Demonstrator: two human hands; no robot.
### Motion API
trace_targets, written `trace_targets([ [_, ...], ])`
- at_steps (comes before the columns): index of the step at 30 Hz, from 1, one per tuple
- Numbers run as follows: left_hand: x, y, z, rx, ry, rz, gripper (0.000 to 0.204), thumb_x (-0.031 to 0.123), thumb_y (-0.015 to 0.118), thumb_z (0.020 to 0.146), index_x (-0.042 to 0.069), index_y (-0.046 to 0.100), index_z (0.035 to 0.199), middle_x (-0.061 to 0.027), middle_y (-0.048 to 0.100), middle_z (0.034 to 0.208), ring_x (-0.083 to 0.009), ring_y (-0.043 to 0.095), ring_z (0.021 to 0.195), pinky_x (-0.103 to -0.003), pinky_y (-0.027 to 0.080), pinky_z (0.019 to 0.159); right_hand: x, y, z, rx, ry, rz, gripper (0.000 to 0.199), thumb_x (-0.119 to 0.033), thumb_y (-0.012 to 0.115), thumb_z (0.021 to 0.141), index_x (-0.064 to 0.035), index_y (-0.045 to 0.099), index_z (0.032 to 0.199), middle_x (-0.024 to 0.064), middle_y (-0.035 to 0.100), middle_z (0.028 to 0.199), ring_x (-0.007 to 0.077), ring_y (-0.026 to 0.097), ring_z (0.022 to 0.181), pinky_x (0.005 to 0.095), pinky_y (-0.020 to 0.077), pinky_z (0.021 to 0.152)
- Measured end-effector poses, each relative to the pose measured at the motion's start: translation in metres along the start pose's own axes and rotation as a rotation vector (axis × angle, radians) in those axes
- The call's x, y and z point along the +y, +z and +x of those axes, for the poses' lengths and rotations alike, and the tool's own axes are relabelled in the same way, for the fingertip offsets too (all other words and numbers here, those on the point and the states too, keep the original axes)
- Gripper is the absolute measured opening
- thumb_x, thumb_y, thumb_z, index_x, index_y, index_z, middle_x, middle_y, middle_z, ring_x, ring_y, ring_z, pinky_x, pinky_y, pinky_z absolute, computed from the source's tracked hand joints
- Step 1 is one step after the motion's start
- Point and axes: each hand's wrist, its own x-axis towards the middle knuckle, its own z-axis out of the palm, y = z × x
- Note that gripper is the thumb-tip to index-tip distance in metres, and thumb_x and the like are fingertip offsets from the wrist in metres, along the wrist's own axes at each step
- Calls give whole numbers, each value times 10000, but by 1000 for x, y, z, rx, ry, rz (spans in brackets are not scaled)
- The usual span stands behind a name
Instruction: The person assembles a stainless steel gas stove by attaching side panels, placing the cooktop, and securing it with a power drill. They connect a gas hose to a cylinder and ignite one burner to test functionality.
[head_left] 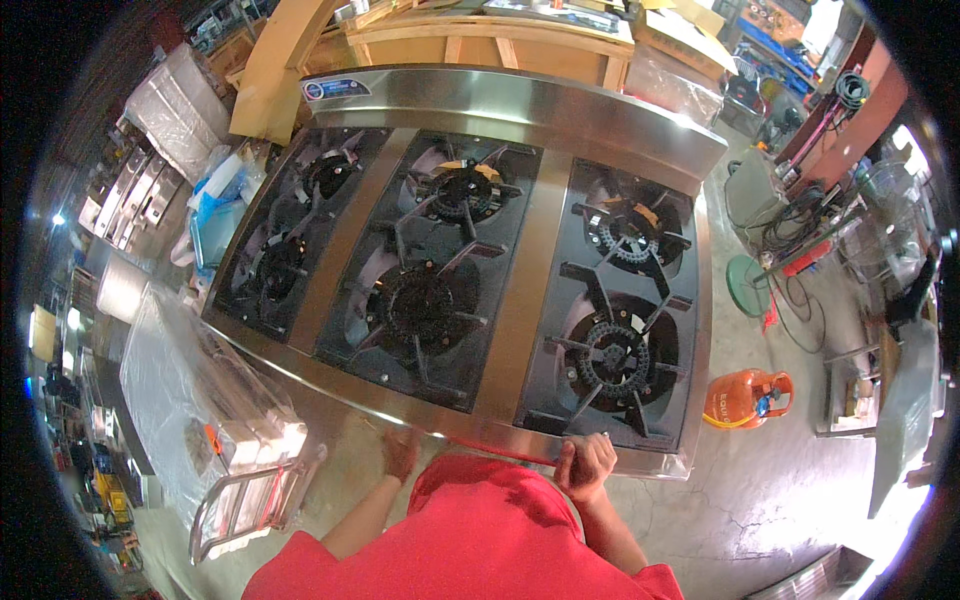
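red hose (490, 452) along front edge of six-burner steel stove (520, 290) | right hand (585, 465) fist closed on hose at stove front rim | left hand (400, 452) low under front edge, grip unclear | orange gas cylinder (748, 398) on floor, right

To your right, an orange gas cylinder (748, 398) stands on the concrete floor (770, 480). A green stool (745, 285) sits beyond it. Plastic-wrapped steel units (200, 400) stand left.
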Motion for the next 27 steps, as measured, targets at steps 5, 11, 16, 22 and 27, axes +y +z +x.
trace_targets([
  [5,67,13,-7,-354,-122,57,260,236,545,928,7,590,1043,-219,612,1094,-416,548,1039,-519,423,916,1,-2,-3,21,6,8,74,-22,654,774,-66,595,775,78,585,678,257,515,549,368,388,539],
  [11,62,17,12,-351,-38,-133,259,191,636,888,-3,651,1058,-180,668,1099,-300,617,1045,-455,495,896,3,-1,-5,4,-6,1,51,-31,604,801,-42,585,755,85,561,650,261,499,534,369,374,531],
  [16,96,16,5,-317,-612,-1077,263,218,644,904,0,653,1050,-157,659,1115,-294,608,1050,-428,498,915,4,-1,-5,-3,-16,1,58,-69,671,764,-85,617,750,53,564,658,233,501,545,353,370,530],
  [22,91,-1,5,-233,-213,-72,241,227,625,917,6,661,1006,-139,672,1023,-287,619,987,-438,499,857,2,-3,-3,-19,-29,1,60,-66,669,767,-83,612,763,49,571,666,228,500,546,352,368,530],
  [27,58,34,1,-194,-385,-469,308,231,589,927,-57,636,1025,-186,669,978,-326,623,961,-455,481,871,2,-2,-2,-12,-44,-3,68,-66,673,770,-82,608,758,50,573,669,226,504,547,352,369,529],
])
